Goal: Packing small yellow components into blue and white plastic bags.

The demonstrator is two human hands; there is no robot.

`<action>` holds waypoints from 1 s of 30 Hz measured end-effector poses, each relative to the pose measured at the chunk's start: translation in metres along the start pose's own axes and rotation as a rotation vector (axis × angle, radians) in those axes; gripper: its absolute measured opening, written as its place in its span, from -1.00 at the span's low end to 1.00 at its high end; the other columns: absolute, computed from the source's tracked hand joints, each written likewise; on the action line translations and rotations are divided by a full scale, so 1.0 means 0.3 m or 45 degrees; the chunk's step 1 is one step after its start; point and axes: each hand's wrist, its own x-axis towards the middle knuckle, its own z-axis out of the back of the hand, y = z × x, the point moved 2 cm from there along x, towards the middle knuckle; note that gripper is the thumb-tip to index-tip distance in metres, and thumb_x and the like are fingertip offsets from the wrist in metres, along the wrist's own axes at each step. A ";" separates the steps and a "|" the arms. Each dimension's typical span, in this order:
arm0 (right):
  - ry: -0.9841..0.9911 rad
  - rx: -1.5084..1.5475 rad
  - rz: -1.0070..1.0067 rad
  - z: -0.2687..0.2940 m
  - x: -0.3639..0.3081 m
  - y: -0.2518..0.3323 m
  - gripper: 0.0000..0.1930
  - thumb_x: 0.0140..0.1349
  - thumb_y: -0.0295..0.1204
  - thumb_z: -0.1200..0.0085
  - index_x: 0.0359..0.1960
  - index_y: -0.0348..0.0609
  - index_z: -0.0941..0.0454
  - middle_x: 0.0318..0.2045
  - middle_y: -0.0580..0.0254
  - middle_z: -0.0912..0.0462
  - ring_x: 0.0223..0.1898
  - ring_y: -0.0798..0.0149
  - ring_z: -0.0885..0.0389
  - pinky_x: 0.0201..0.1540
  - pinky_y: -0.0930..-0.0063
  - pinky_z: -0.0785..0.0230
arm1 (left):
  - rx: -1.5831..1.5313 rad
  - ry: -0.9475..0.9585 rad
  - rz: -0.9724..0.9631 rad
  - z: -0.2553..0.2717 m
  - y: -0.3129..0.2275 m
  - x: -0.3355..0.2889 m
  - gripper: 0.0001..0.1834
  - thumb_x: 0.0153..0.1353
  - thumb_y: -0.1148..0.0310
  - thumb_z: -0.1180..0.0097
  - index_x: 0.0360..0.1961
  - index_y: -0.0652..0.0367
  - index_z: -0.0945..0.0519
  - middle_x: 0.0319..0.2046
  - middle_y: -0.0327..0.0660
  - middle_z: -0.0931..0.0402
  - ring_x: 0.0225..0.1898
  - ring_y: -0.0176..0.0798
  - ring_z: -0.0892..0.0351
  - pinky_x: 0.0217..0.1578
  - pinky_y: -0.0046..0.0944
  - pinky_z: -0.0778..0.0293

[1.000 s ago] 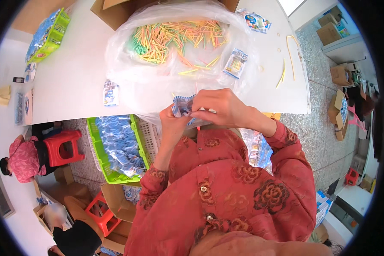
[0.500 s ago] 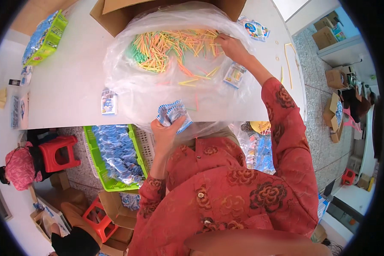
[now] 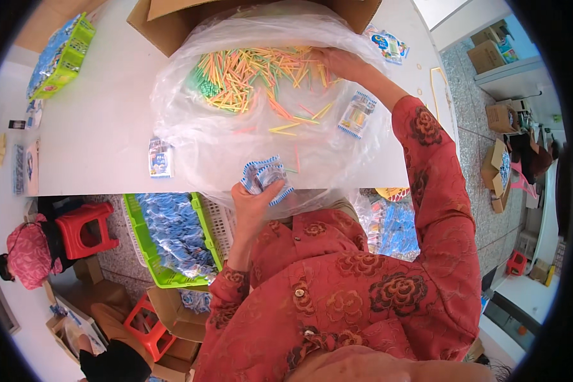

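Observation:
My left hand (image 3: 251,202) is closed around a blue-and-white striped plastic packet (image 3: 261,175), held at the table's near edge. Beyond it, a clear plastic bag (image 3: 204,153) lies spread on the table, with a heap of thin yellow, orange and green sticks (image 3: 242,73) on it. My right hand (image 3: 340,63) reaches to the heap's right end, fingers bent and drawn together among the sticks; what they grip is hidden. A filled packet (image 3: 358,114) lies on the bag below my right wrist, and another packet (image 3: 161,158) rests to the left. A few loose sticks (image 3: 283,128) lie nearer me.
A cardboard box (image 3: 165,28) stands behind the bag. More packets (image 3: 388,46) lie at the far right. A green basket (image 3: 73,57) sits far left; another green basket (image 3: 134,232), full of blue packets, stands below the table. Red stools (image 3: 86,232) and another person (image 3: 114,360) are lower left.
My right hand has shifted a little left, its fingers deeper among the sticks. My left hand still holds the packet. The whole view has moved slightly.

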 end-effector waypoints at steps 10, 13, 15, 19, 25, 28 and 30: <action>0.305 0.493 -0.316 0.074 0.003 0.018 -0.64 0.32 -0.33 0.34 0.10 -0.07 -0.33 -0.01 0.12 -0.44 -0.01 0.13 -0.40 0.03 0.34 -0.27 | -0.022 0.001 0.040 0.016 0.027 0.003 -0.72 -0.13 0.61 -0.27 -0.30 0.29 -0.56 -0.41 -0.26 -0.56 -0.42 -0.44 -0.51 -0.32 -0.43 -0.46; 0.134 0.606 -0.348 -0.065 -0.015 -0.082 -0.59 0.24 -0.43 0.32 0.15 0.01 -0.27 0.01 0.05 -0.43 -0.02 0.10 -0.42 0.05 0.32 -0.26 | -0.003 0.028 0.058 0.000 0.022 0.006 -0.71 -0.13 0.61 -0.27 -0.30 0.29 -0.56 -0.41 -0.26 -0.56 -0.42 -0.44 -0.51 -0.33 -0.43 -0.46; 0.087 0.673 -0.267 -0.133 0.026 -0.103 -0.46 0.13 -0.60 0.25 0.20 0.08 -0.20 0.00 -0.03 -0.43 -0.06 0.05 -0.45 0.03 0.28 -0.30 | -0.001 0.003 0.060 0.006 0.030 0.006 -0.72 -0.13 0.61 -0.27 -0.30 0.29 -0.56 -0.42 -0.26 -0.56 -0.42 -0.44 -0.51 -0.33 -0.43 -0.46; 0.079 0.812 -0.363 -0.193 0.050 -0.141 -0.55 0.16 -0.59 0.27 0.11 0.03 -0.31 0.01 0.04 -0.43 -0.04 0.06 -0.43 0.09 0.32 -0.25 | 0.009 0.009 0.063 0.001 0.026 0.003 -0.73 -0.13 0.61 -0.27 -0.32 0.28 -0.56 -0.43 -0.27 -0.55 -0.42 -0.43 -0.52 -0.33 -0.42 -0.47; 0.066 0.825 -0.304 -0.183 0.068 -0.090 -0.68 0.22 -0.54 0.25 0.00 -0.02 -0.38 -0.09 0.08 -0.47 -0.09 0.13 -0.45 -0.03 0.37 -0.30 | 0.001 -0.014 0.065 0.010 0.032 0.002 -0.73 -0.12 0.61 -0.27 -0.32 0.28 -0.55 -0.42 -0.26 -0.56 -0.42 -0.42 -0.53 -0.33 -0.41 -0.47; 0.028 0.634 -0.262 -0.165 0.038 -0.099 -0.74 0.26 -0.46 0.22 -0.05 -0.06 -0.41 -0.20 0.11 -0.51 -0.20 0.15 -0.47 -0.14 0.39 -0.33 | -0.008 0.019 0.064 -0.005 0.033 0.005 -0.73 -0.12 0.62 -0.26 -0.32 0.28 -0.55 -0.42 -0.25 -0.56 -0.41 -0.41 -0.54 -0.32 -0.41 -0.48; -0.018 0.549 -0.286 -0.159 0.021 -0.109 -0.77 0.27 -0.41 0.19 -0.08 -0.10 -0.44 -0.27 0.12 -0.53 -0.27 0.16 -0.48 -0.20 0.41 -0.34 | -0.017 0.031 0.071 -0.015 0.037 0.008 -0.73 -0.12 0.62 -0.26 -0.31 0.28 -0.55 -0.42 -0.24 -0.56 -0.41 -0.41 -0.54 -0.32 -0.41 -0.48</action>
